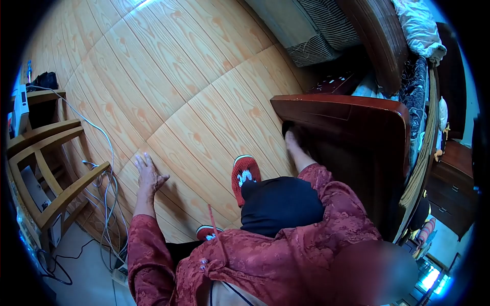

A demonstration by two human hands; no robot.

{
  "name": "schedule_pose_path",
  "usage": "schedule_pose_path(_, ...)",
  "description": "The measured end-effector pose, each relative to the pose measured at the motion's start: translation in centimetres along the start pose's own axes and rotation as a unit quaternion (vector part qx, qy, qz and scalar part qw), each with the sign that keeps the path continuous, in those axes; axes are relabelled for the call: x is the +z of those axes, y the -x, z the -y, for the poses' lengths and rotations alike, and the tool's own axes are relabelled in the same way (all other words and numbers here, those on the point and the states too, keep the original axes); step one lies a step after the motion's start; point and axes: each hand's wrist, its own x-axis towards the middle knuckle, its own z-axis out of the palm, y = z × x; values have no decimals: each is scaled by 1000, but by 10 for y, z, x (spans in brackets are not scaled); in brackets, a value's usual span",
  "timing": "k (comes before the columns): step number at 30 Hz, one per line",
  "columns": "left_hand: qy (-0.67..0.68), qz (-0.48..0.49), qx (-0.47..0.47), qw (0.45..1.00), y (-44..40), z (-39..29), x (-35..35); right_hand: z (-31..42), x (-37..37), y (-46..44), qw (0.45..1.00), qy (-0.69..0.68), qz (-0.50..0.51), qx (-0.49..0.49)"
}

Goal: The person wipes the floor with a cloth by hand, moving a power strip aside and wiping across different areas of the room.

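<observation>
Over the wood-patterned floor tiles (204, 97), my left hand (148, 174) hangs with its fingers apart and holds nothing. The red sleeve covers that arm to the wrist. My right hand (291, 140) reaches toward the dark edge beside a reddish-brown wooden panel (347, 107). Its fingers are lost in shadow, so what they hold or touch cannot be made out. Below the hands, a red knitted shoe (245, 176) stands on the floor, and part of a second one (208, 232) shows.
On the left is a wooden chair (74, 191) with white cables (108, 204) beside it. A striped cushioned seat (311, 30) stands at the upper right. Along the right are a bed edge with cloth (416, 92) and a brown cabinet (449, 188).
</observation>
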Motion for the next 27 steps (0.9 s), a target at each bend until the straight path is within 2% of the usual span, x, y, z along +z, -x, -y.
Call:
schedule_pose_path(5, -17, 5, -9, 1000, -1, -1, 1, 66, -16, 107, 993, -52, -35, -103)
schedule_pose_path(7, -17, 5, -8, 1000, -1, -2, 0, 88, 0, 123, 976, -66, -28, -208)
schedule_pose_path(9, -20, 3, -3, 1000, 0, 1, 2, 120, -12, 120, 930, -55, -36, -362)
schedule_pose_path(11, -2, 4, 5, 1000, 3, 0, -2, 153, -33, 107, 874, -107, -41, -472)
schedule_pose_path(13, 7, -1, 11, 1000, 4, 0, -3, 188, -32, 85, 860, -109, -75, -493)
schedule_pose_path(19, 18, 14, 4, 1000, 1, 1, -1, 270, -65, 32, 846, -120, -93, -512)
schedule_pose_path(23, 14, 15, 4, 1000, -3, 4, 4, 280, -61, 21, 811, -86, -117, -566)
schedule_pose_path(27, 39, 37, -7, 999, 0, -2, -6, 281, -63, 14, 761, -66, -76, -641)
